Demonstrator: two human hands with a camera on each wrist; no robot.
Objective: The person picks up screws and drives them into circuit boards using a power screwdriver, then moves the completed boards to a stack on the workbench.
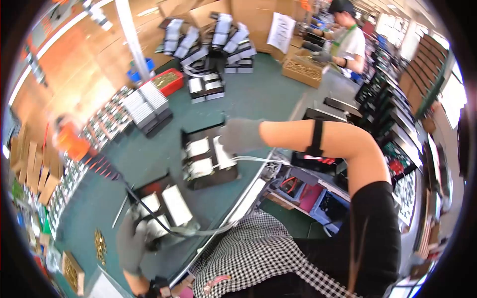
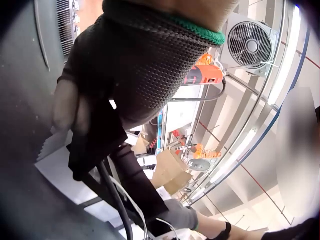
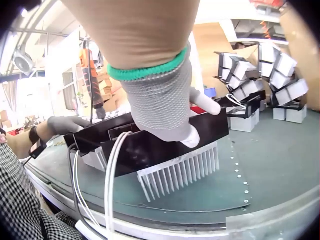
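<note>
My gloved right hand [image 1: 241,136] grips the edge of a black metal housing [image 3: 135,159], fingers over its upper rim. Beneath that housing a finned silver heat sink [image 3: 182,172] faces the bench, and white cables [image 3: 111,185] trail from its end. White panels [image 1: 200,167] show inside it in the head view. To the left, my gloved left hand [image 1: 133,243] holds the near end of a second black housing with a white block [image 1: 176,206] in it. A dark cable [image 2: 116,200] runs beside that hand in the left wrist view. The left fingertips are blurred.
An orange power screwdriver [image 1: 72,141] hangs at the left. Finished-looking housings [image 1: 206,87] are stacked at the back, near a red tray [image 1: 169,83] of small parts. Loose brass-coloured screws [image 1: 100,246] lie at the left. Another person [image 1: 348,42] works at the back right.
</note>
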